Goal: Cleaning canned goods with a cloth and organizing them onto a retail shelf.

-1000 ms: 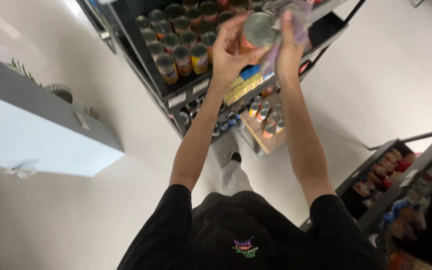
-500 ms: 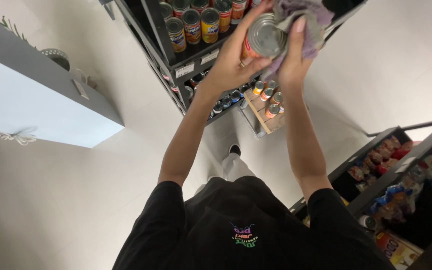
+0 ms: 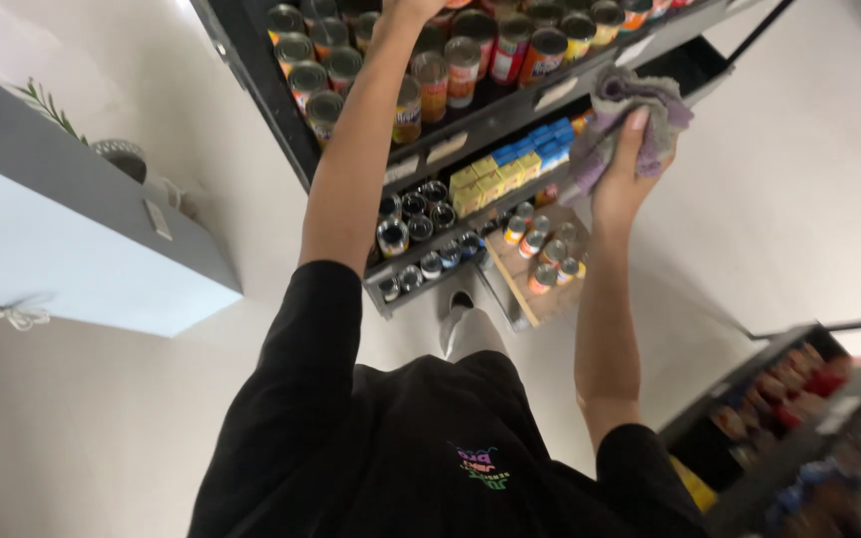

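Now left hand (image 3: 413, 10) reaches shelfward; right hand (image 3: 618, 184) keeps cloth (image 3: 622, 110).

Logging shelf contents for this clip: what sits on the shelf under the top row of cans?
Under the cans lies a shelf of yellow boxes and blue boxes. Its right end is hidden behind the grey cloth in the right hand; the left arm covers the left end.

The black shelving unit (image 3: 281, 120) carried rows of tin cans (image 3: 430, 85) on its top shelf. Below sat yellow boxes (image 3: 485, 184) beside blue boxes (image 3: 550, 149), then smaller cans (image 3: 416, 214) lower down.
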